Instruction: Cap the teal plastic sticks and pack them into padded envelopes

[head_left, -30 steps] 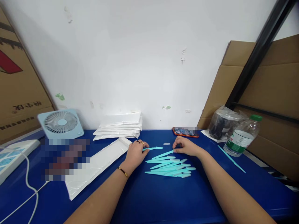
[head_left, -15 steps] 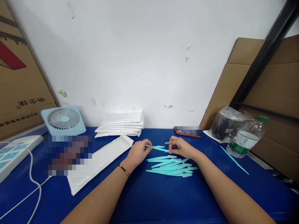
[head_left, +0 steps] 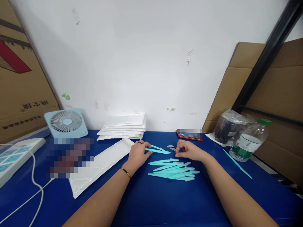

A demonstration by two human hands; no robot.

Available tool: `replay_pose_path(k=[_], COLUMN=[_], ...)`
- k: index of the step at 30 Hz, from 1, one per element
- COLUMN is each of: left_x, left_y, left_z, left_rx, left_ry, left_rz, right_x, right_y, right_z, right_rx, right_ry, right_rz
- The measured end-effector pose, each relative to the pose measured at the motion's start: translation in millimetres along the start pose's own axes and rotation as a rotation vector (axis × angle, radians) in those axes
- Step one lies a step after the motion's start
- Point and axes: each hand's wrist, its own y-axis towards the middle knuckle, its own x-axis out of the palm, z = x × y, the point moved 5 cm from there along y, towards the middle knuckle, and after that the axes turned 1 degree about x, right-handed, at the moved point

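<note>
Between the thumb and fingers of my left hand (head_left: pixel 139 153) is a turquoise eyebrow razor (head_left: pixel 157 151), its blade end pointing right. A second turquoise razor (head_left: pixel 155 147) lies just behind it, crossing it near the blade end. My right hand (head_left: pixel 187 149) is closed in a pinch, its fingertips at a small translucent blade cap (head_left: pixel 173 149). Another cap (head_left: pixel 169 146) lies on the table just behind that one. Closer to me, several turquoise razors (head_left: pixel 171 170) lie in a loose pile, blade ends mostly to the right.
A white padded envelope (head_left: pixel 101 167) lies left, with stacked envelopes (head_left: pixel 123 126) at the wall. A fan (head_left: pixel 67 123), power strip (head_left: pixel 19 156) and cable stand farther left. On the right are a phone (head_left: pixel 189 135), a bottle (head_left: pixel 248 142), a bagged dark object (head_left: pixel 226 127) and a lone razor (head_left: pixel 237 164).
My right hand has moved slightly right, away from the razor's blade end. A second cap now shows at its fingertips. My left hand has shifted left with the razor.
</note>
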Motion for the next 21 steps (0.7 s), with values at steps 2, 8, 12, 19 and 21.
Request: replay_pose_path(k=[2, 8, 12, 19, 21], left_x=[0.4, 10.2, 4.4, -3.6, 0.1], left_y=[-2, -7, -1, -3, -7], left_z=[10, 25, 12, 17, 27], left_rx=[0.059, 0.18, 0.112, 0.107, 0.176], left_ry=[-0.028, -0.06, 0.031, -0.037, -0.079], left_rz=[-0.028, -0.186, -0.103, -0.086, -0.153], right_x=[6, 15, 5, -8, -2], right_y=[-3, 1, 3, -9, -13], right_z=[-7, -12, -2, -10, -18], right_rx=[-0.004, -0.021, 0.002, 0.016, 0.009], right_ry=[-0.01, -0.026, -0.043, 0.034, 0.041], right_rz=[-0.078, -0.096, 0.01, -0.033, -0.134])
